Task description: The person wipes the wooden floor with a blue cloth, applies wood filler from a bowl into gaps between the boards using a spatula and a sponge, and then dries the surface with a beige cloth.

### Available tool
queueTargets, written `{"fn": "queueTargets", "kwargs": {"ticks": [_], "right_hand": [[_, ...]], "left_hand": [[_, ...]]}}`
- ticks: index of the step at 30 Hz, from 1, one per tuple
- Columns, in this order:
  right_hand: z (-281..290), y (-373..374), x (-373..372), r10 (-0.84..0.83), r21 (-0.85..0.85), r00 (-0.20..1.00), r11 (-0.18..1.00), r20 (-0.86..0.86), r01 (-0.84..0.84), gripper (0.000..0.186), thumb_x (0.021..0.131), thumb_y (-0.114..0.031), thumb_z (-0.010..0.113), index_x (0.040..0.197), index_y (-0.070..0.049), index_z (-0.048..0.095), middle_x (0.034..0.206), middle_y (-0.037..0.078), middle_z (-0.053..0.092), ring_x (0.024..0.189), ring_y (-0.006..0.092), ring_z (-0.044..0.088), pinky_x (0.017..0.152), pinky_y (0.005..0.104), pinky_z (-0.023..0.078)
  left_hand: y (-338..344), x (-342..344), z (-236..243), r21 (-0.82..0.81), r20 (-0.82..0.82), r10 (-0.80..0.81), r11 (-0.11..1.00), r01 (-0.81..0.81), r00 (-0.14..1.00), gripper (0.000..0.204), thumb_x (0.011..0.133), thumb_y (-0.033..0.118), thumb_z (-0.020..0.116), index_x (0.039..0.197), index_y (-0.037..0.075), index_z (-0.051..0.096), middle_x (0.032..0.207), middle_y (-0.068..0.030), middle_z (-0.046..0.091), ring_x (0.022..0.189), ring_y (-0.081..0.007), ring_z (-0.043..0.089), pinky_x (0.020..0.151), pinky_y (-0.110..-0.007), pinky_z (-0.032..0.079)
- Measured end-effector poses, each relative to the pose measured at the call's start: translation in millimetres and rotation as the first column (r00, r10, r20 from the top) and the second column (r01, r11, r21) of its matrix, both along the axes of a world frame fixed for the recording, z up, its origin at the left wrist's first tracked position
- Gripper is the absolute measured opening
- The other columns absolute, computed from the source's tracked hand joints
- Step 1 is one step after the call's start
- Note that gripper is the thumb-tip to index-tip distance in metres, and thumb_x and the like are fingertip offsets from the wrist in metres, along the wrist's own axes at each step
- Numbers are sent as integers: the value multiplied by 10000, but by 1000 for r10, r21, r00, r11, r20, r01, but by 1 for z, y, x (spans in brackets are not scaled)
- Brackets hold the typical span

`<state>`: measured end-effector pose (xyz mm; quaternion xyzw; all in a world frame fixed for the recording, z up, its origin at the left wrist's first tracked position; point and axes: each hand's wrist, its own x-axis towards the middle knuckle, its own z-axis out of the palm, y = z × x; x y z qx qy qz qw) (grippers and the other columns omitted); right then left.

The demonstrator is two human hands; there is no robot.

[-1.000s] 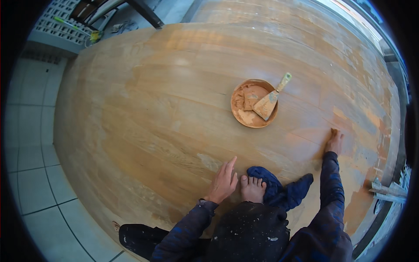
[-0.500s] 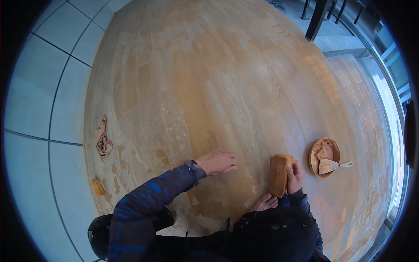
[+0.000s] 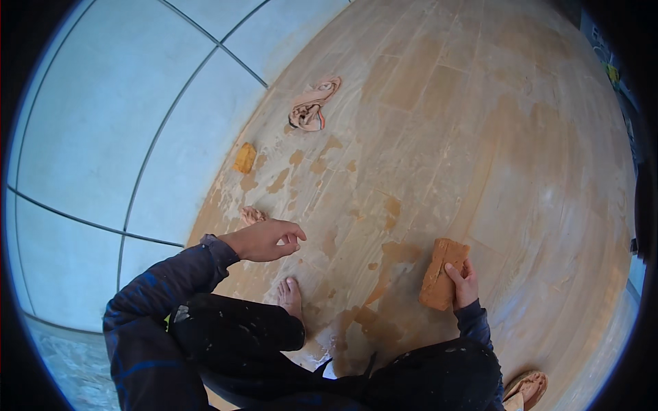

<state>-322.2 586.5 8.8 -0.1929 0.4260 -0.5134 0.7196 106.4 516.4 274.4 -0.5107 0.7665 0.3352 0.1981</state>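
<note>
head view: gripped orange-brown sponge-like block [image 3: 436, 277] in right hand [image 3: 467, 289], thumb across its face, ahead of right knee [image 3: 459, 363], over smeared wood-plank floor [image 3: 425, 178]. had left hand [image 3: 264, 241] free, fingers loosely curled, near crumpled scrap [image 3: 252, 214]; saw yellow-orange chunk [image 3: 245, 158] and twisted pinkish cloth [image 3: 310, 106] lying farther ahead, toward pale tiles [image 3: 178, 123].

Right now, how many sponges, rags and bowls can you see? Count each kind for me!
Sponges: 2 (the big orange-brown sponge in the right hand, and a yellow lump that looks like one)
Rags: 2 (the pinkish rag, and a crumpled bit by the left hand, probably a rag)
Bowls: 1 (the bowl, partly cut off)
Total: 5
</note>
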Motion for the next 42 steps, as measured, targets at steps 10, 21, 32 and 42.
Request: {"fn": "queueTargets", "kwargs": {"ticks": [10,21,32,42], "right_hand": [[33,17,31,614,163,692,781,-380,-603,632,889,5,758,1454,-19,475,1330,144,680,1224,238,667,1054,369,537],[124,312,-89,681,524,-83,631,-728,572,432,943,-320,628,1232,-2,668,1217,266,698,1203,433,667,1019,481,539],[203,531,-51,780,451,-76,435,-621,779,568,835,-209,782,1342,-28,602,1364,276,628,1260,439,631,1059,491,534],[259,19,158,-36,57,-137,782,-990,-620,859,860,-317,864,1568,-106,427,1542,197,473,1380,412,526,1127,478,483]], "left_hand": [[50,167,-136,-409,-217,121,890,-203,969,232,957,149,683,1178,82,695,1180,-137,683,1170,-357,628,1020,-461,510],[-226,478,-274,-835,-275,694,172,-524,666,837,883,386,779,1592,156,399,1563,-264,433,1465,-484,374,1204,-567,332],[-221,427,-341,-239,-832,455,222,-945,317,667,933,177,740,1498,43,413,1393,-206,521,1231,-338,584,1052,-456,481],[-68,44,-155,-219,-866,-243,970,107,438,689,762,55,749,1407,48,506,1264,-175,537,1236,-401,530,1076,-445,451]]}}
